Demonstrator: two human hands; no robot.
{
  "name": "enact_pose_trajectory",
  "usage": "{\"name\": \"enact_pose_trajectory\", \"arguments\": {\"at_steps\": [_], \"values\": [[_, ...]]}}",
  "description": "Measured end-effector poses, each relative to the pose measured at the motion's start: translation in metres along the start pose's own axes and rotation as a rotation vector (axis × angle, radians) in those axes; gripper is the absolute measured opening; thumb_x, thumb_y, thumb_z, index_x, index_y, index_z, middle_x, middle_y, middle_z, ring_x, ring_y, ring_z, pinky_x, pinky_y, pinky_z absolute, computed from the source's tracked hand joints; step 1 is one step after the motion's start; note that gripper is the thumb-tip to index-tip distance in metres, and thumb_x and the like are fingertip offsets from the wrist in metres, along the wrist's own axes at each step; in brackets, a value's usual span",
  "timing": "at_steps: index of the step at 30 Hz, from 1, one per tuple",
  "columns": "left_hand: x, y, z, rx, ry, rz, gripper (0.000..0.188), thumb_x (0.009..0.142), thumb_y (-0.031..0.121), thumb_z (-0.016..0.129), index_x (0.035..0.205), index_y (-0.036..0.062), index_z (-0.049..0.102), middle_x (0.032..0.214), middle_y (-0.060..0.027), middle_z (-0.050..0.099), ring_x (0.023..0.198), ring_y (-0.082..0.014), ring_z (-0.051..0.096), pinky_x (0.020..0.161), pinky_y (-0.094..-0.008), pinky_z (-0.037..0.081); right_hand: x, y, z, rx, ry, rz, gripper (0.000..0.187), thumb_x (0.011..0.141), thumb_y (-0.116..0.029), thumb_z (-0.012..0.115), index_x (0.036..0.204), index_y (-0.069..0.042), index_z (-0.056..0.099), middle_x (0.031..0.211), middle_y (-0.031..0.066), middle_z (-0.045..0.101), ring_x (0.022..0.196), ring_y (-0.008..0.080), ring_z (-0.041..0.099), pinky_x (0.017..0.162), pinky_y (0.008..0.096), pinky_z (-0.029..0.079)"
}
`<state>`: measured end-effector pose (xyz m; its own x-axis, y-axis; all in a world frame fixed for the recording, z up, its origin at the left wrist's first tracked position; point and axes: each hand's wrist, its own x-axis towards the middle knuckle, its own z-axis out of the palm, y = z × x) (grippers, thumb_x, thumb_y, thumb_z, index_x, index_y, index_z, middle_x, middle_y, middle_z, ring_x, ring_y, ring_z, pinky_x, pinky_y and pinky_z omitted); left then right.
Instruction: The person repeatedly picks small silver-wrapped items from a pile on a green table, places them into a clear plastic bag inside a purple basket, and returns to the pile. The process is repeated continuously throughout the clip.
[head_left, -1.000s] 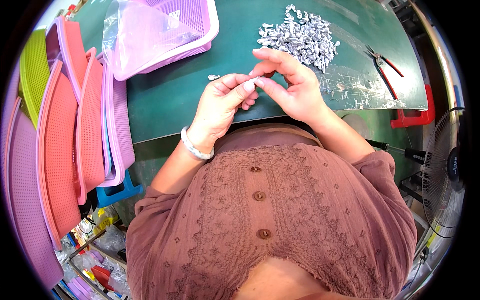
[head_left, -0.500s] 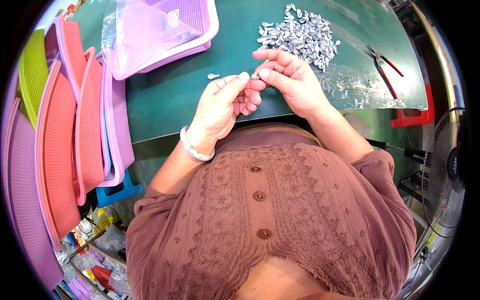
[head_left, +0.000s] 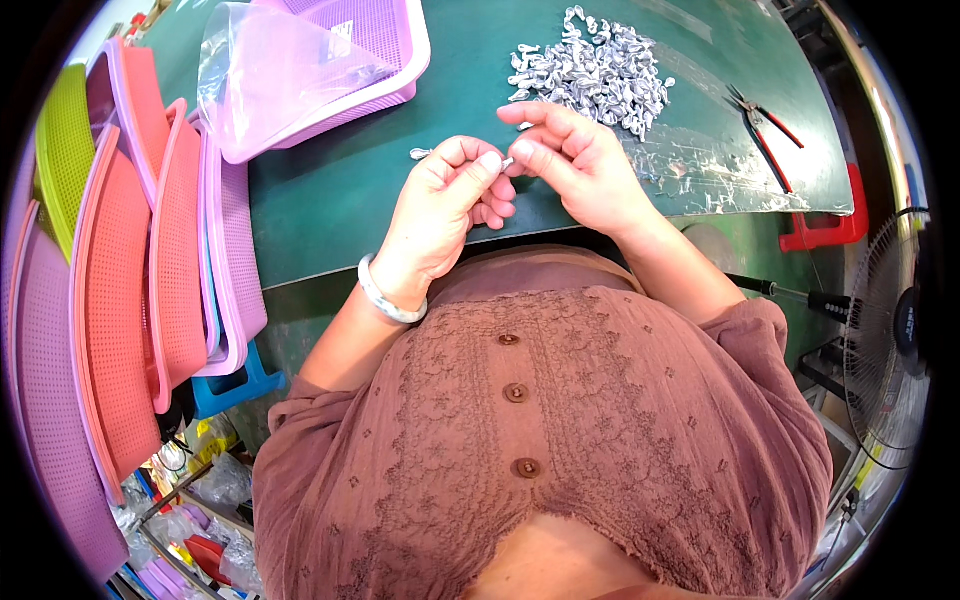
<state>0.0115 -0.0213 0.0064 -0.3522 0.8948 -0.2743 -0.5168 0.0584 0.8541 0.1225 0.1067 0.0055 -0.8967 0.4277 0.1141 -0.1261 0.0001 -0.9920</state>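
Thumb and fingers of my left hand pinch a small silvery piece near the table's front edge. My right hand meets it from the other side, its thumb and bent fingers closed on the same piece. Much of that piece is hidden by the fingertips. Just beyond my left hand a single loose silver piece lies on the green table. Past my right hand spreads a heap of similar small, curled silver-grey pieces.
A purple mesh basket with a clear plastic bag stands at the back left. Red-handled pliers lie on the right. Stacked coloured baskets line the left side; a fan stands at the right.
The small piece between my fingertips has turned and sits a little lower, more covered by my fingers. My hands otherwise stay in nearly the same place; the whole view has shifted slightly.
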Motion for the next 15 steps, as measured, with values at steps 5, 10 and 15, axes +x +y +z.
{"name": "enact_pose_trajectory", "arguments": {"at_steps": [5,10,15], "values": [[0.002,-0.004,-0.004,-0.152,-0.013,-0.024,0.011,0.089,0.015,0.048,0.090,0.0046,0.052,0.077,-0.0053,0.058,0.066,-0.0134,0.056,0.060,-0.0236,0.046,0.003,0.004,-0.018,-0.172,0.178,-0.162,0.025,0.086,-0.006,0.048,0.110,-0.004,0.053,0.077,0.0042,0.059,0.072,0.0102,0.056,0.069,0.0232,0.046],[0.003,-0.001,-0.002,-0.246,0.037,-0.029,0.012,0.087,0.011,0.046,0.090,0.0018,0.052,0.084,-0.0092,0.058,0.071,-0.0162,0.056,0.066,-0.0263,0.047,0.007,-0.003,-0.031,-0.949,0.137,-0.418,0.039,0.070,-0.002,0.060,0.108,-0.008,0.055,0.082,0.0066,0.061,0.083,0.0224,0.055,0.073,0.0334,0.043],[0.006,-0.006,-0.008,-0.186,-0.002,-0.017,0.012,0.087,0.010,0.045,0.091,0.0009,0.052,0.085,-0.0092,0.058,0.068,-0.0133,0.053,0.060,-0.0239,0.044,0.016,0.005,-0.022,-1.189,0.113,-0.520,0.038,0.067,-0.007,0.063,0.105,-0.010,0.057,0.084,0.0044,0.061,0.091,0.0229,0.050,0.083,0.0375,0.035]]}}
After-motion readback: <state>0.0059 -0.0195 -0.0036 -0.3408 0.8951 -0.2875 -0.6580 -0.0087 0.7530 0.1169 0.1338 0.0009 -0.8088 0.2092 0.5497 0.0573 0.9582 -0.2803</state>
